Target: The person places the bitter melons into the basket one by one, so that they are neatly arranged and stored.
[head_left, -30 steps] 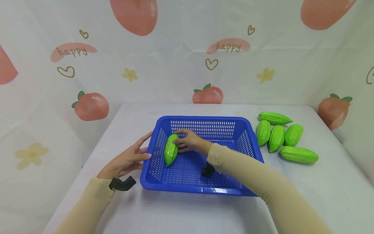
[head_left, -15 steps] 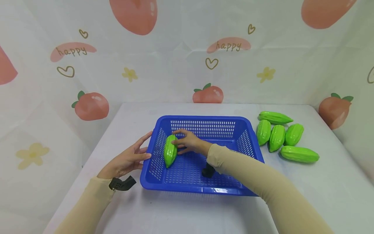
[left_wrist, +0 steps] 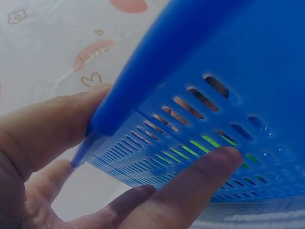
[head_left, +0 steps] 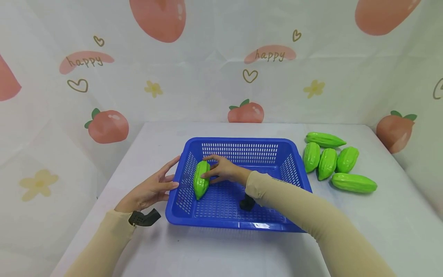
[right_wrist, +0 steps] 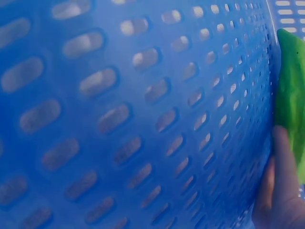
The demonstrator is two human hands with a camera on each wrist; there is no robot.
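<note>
Gourd (head_left: 200,184): bright green, glossy, ribbed, near end pointed; inside blue basket (head_left: 221,222). Right hand (head_left: 225,169) grips it; left hand (head_left: 150,190), fingers spread, touches basket's outer side.

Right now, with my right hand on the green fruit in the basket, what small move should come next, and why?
Probably release the green fruit and lift your right hand away: the fruit is already inside the blue basket, along its left side, which your left hand touches, and five more fruits lie outside.
</note>
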